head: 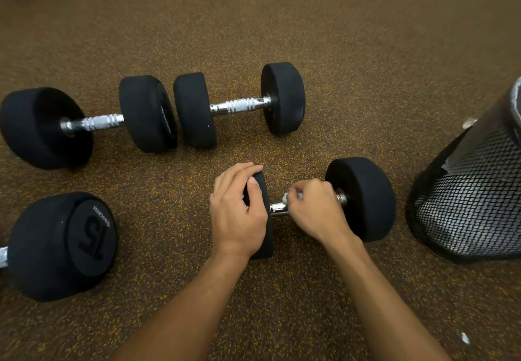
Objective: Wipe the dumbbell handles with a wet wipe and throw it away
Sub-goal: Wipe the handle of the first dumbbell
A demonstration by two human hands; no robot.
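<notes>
Right hand (315, 208) gripping wipe (293, 195) on handle (279, 209), left hand (239, 211) clasping weight (263, 219), bin (473, 191) beside

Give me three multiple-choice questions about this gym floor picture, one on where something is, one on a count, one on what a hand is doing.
1. Where is the mesh bin?
A. At the right edge
B. Between the two far dumbbells
C. At the left edge

2. How many dumbbells show, whole or in part?
A. Two
B. Four
C. Six

3. What is the right hand doing?
A. Resting flat on the floor
B. Closed around the near dumbbell handle with a wet wipe
C. Reaching into the bin

Answers: 1 A, it stands right of the near dumbbell. 2 B, two far, two near. 3 B, white wipe peeks from its fingers while the left hand steadies the weight.
</notes>
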